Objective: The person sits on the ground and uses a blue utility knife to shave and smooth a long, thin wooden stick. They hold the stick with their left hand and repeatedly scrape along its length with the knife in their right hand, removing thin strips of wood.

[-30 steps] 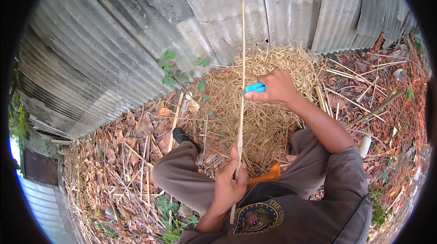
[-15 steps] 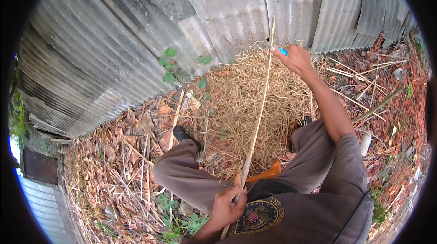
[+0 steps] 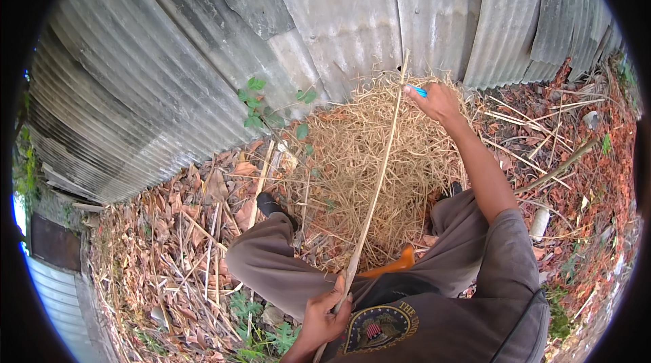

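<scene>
A long, thin pale strip [image 3: 381, 193], seemingly of wood or a stripped leaf stalk, runs from my lap up toward the metal wall. Its thicker lower end is gripped by my closed left hand [image 3: 320, 322] beside my shirt. Farther up, near the strip's thin tip, my closed right hand [image 3: 437, 101] holds a small blue-handled tool [image 3: 420, 91]. The thumb presses by the strip there; the tool's working end is too small to make out. Beneath the strip lies a heap of curled straw-coloured shavings [image 3: 352, 153] between my feet.
Corrugated metal sheets [image 3: 339, 31] close off the far side. A curved orange piece [image 3: 393, 265] juts out by my lap. Dry leaves [image 3: 169, 227] and loose sticks cover the ground at left; more pale strips [image 3: 522, 119] and a thicker stick [image 3: 563, 163] lie at right.
My right hand has come slightly nearer along the strip with the blue-handled tool. My left hand and the strip's lower end have shifted a little left and toward me.
</scene>
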Tool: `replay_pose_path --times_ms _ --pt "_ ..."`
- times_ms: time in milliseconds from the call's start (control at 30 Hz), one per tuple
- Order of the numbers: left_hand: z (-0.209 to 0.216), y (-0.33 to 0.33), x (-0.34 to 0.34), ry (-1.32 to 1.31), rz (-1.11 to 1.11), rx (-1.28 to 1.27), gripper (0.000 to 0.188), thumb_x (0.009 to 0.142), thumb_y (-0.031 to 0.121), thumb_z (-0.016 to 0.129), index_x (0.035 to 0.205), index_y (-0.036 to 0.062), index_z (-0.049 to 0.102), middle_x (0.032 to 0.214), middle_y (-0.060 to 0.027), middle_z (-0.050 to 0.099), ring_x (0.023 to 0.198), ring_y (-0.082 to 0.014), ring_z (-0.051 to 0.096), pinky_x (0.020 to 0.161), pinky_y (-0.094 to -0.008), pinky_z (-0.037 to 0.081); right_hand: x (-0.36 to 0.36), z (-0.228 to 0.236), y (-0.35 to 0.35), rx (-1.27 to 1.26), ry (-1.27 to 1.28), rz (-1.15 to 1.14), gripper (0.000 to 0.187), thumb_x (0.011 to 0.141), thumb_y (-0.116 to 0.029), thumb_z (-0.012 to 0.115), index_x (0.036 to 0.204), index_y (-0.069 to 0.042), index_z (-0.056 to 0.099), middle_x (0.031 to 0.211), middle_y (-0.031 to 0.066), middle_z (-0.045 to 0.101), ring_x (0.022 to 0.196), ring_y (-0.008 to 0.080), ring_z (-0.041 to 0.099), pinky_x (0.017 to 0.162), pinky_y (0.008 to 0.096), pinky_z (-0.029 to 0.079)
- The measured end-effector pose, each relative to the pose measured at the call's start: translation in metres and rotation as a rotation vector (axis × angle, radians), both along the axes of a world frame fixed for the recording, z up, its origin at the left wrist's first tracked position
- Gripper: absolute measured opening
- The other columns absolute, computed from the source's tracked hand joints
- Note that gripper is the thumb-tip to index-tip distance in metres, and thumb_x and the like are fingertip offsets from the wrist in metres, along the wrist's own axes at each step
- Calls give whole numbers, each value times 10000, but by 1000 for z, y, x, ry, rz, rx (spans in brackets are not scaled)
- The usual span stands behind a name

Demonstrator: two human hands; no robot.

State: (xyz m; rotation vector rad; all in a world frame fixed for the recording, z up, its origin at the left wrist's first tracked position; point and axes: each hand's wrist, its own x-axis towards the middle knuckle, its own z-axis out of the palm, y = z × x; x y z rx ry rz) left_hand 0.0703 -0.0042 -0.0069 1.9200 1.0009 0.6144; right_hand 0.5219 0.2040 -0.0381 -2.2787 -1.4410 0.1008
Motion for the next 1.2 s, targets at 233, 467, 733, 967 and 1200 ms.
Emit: replay_pose_path --times_ms 233,467,733,967,1200 --pt "22 -15 -30 109 -17 -294 318 863 10 601 1173 -60 578 711 -89 634 611 -111 593 564 -246 485 62 -10 -14 29 -22 -329 969 742 -845 359 882 54 691 884 260 662 901 377 656 786 472 492" --pt "-23 -37 -74 -10 117 -360 379 917 50 563 1286 -24 516 727 -59 619 587 -50 531 544 -187 431 148 -26 -47 243 310 -581 1019 757 -852 331 863 98 684 845 320 629 848 375 625 826 453 454" --pt "-40 50 46 -426 77 -440 466 986 101 466 1434 59 345 664 -28 554 442 -38 448 389 -173 377 -32 9 -14 219 401 189 887 848 -780 295 961 20 661 809 193 623 800 305 591 805 478 462" --pt "-53 85 138 -562 89 -220 456 992 129 458 1421 29 343 681 -22 558 453 -28 459 409 -169 385 -101 27 -36 316 934 644 478 882 -513 587 849 -39 634 611 -24 508 554 82 466 515 262 370" --pt "-75 96 185 -380 111 66 529 935 107 542 1381 -82 330 901 -124 601 790 -175 618 708 -302 509 -112 40 -43 274 801 649 307 882 -328 667 867 -22 668 576 -28 500 546 71 427 507 268 350"
